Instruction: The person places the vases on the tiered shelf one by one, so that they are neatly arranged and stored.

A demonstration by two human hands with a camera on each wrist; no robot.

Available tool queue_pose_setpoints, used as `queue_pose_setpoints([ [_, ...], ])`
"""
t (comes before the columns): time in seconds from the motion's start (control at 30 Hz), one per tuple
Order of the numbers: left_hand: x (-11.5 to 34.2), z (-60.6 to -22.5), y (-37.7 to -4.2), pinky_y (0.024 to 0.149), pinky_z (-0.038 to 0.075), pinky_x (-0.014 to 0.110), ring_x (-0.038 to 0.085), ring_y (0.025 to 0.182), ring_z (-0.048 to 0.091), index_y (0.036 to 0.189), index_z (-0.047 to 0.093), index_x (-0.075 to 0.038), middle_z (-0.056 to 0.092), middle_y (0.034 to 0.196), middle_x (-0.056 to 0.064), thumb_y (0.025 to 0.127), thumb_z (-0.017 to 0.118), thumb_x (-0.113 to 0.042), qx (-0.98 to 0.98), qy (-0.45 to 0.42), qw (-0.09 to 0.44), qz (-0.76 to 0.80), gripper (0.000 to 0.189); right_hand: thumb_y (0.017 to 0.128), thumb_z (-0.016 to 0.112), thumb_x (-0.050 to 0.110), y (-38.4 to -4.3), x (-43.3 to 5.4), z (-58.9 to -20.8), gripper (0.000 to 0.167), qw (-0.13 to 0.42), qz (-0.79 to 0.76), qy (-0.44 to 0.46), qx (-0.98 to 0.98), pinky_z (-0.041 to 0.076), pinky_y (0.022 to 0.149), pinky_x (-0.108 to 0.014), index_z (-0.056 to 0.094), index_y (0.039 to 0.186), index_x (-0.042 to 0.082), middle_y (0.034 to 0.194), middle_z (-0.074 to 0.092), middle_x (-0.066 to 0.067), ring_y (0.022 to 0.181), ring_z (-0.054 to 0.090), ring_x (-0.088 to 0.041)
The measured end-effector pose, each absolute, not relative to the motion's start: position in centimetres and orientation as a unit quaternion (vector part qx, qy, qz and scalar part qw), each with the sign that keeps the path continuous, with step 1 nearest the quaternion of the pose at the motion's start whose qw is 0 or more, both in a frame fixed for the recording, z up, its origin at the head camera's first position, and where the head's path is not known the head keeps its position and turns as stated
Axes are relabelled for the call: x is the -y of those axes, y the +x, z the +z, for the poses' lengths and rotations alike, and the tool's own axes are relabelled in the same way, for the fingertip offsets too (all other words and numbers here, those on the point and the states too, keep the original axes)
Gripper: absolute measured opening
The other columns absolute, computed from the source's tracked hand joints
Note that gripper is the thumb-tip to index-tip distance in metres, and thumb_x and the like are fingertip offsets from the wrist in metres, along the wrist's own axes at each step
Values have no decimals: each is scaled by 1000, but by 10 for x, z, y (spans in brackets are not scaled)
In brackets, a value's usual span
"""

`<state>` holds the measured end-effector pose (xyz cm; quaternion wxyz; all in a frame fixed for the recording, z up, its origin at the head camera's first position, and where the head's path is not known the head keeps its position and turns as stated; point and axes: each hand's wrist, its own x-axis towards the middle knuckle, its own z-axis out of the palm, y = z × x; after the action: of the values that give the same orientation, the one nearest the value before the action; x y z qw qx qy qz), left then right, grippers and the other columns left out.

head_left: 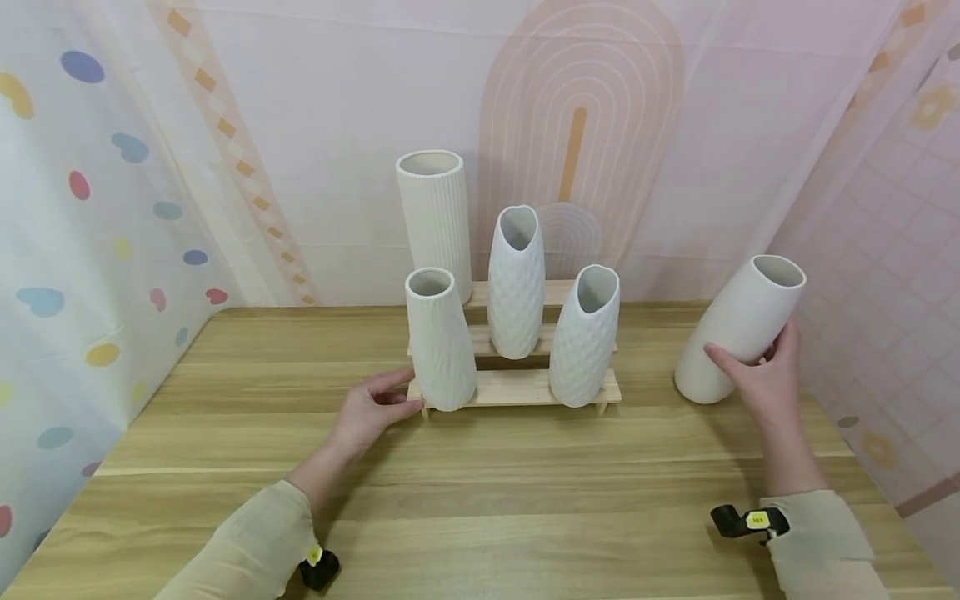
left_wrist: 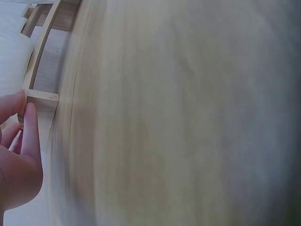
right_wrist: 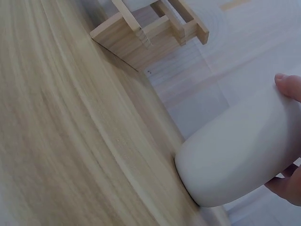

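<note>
A stepped wooden rack (head_left: 513, 387) holds white vases. My left hand (head_left: 371, 410) pinches the left end of its lowest slat; the left wrist view shows thumb and fingers around the slat end (left_wrist: 33, 70). Beside that hand, a slim textured vase (head_left: 444, 350) stands on the lowest step. My right hand (head_left: 768, 379) grips a smooth white vase (head_left: 731, 333) off to the right of the rack. This vase (right_wrist: 235, 155) leans to the right in the head view, its base edge at the tabletop. Part of the right hand is hidden behind it.
On the rack also stand a tall ribbed vase (head_left: 438, 225) at the back, a dimpled vase (head_left: 516, 287) on the middle step and another dimpled vase (head_left: 585, 342) at the lower right. The wooden table (head_left: 510, 508) meets patterned curtains (head_left: 337, 125) behind and at both sides.
</note>
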<state>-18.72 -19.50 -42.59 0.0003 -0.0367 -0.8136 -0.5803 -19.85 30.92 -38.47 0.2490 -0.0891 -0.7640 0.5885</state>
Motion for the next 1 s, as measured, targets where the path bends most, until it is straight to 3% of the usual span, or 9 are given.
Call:
queue_pose_setpoints([
  [0.3,196,-424,-186,75,53,20,21,97,61,132,62,0,55,134,20,83,81,-10,817,-32,-2,-576,54,78,83,8,-195,-299,-373,88,249,561,-65,787,42,97,-32,35,150,24,137,47,0,121,47,-15],
  [0.6,195,-425,-188,76,52,20,22,98,62,133,62,-1,55,133,20,83,81,-10,817,-34,0,-576,54,77,83,5,-206,-284,-331,88,260,576,-10,775,45,84,-29,37,149,26,132,49,4,116,50,-15],
  [1.0,195,-426,-187,75,52,20,20,97,62,133,61,-1,55,135,20,84,81,-10,816,-32,-1,-576,54,77,83,8,-238,-254,-291,88,242,590,67,767,49,92,-40,35,149,23,136,48,-2,118,52,-22],
])
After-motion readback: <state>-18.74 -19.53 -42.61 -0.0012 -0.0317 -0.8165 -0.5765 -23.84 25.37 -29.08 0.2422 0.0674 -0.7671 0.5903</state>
